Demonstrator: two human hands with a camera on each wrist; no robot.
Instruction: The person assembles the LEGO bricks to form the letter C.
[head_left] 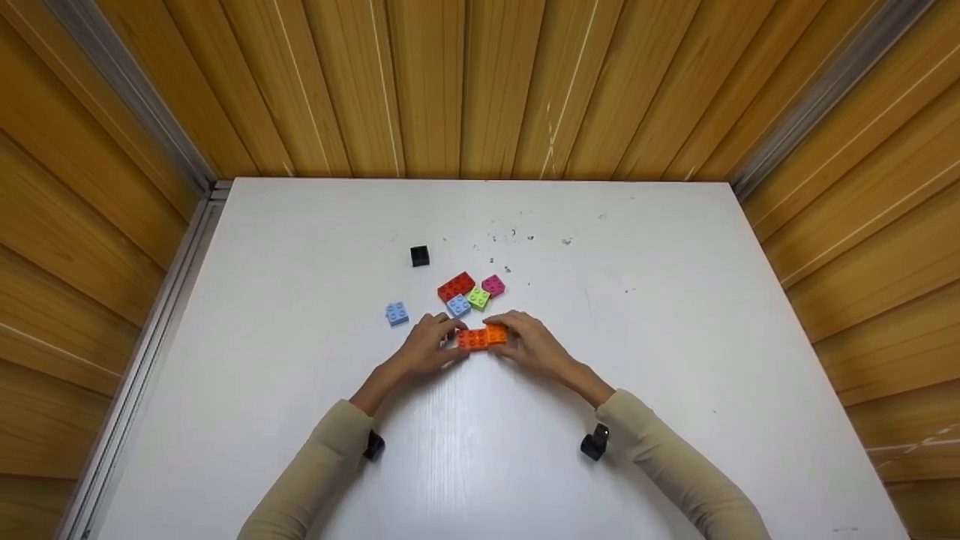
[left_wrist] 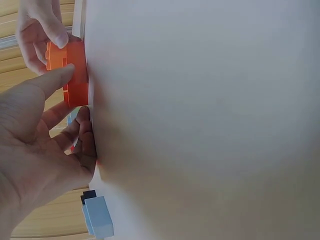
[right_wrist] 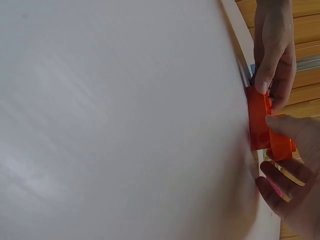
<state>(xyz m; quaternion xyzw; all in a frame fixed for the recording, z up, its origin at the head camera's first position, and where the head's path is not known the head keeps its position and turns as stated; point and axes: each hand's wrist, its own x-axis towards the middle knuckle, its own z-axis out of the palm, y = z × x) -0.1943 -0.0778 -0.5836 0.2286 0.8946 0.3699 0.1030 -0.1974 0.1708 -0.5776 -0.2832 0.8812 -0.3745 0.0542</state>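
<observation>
My left hand (head_left: 427, 346) pinches a red-orange toy building brick (head_left: 472, 340) between thumb and finger, near the middle of the table. From the other side, my right hand (head_left: 536, 346) grips a smaller, lighter orange brick (head_left: 496, 334) by its sides. In the right wrist view the lighter brick (right_wrist: 282, 142) sits raised at one end of the red-orange brick (right_wrist: 258, 117), overlapping its top. Whether the studs are fully pressed together I cannot tell. The longer brick appears to rest on the tabletop.
Just beyond the hands lie a red brick (head_left: 456, 286), a light blue brick (head_left: 458, 305), a lime green brick (head_left: 478, 298) and a magenta brick (head_left: 493, 285). Another light blue brick (head_left: 397, 313) lies to the left, a black piece (head_left: 420, 256) farther back. Wooden panels (head_left: 465, 90) border the white table (head_left: 660, 247).
</observation>
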